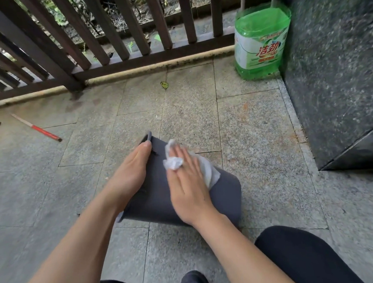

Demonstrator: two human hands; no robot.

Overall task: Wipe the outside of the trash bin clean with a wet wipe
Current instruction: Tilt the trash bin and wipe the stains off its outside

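Note:
A dark grey trash bin [225,195] lies tipped on its side on the stone floor, its rim toward the left and far side. My left hand [131,172] grips the bin's left edge, thumb up at the rim. My right hand [187,182] lies flat on the bin's upper side, pressing a white wet wipe [206,168] against it. Part of the wipe is bunched between the fingers and the rest sticks out to the right from under the hand.
A large green detergent bottle [260,44] stands in the far right corner by a dark stone wall [333,73]. A brown railing [111,45] runs along the far side. A red-tipped stick [38,128] lies at left. My dark-clad knees [304,256] are at the bottom.

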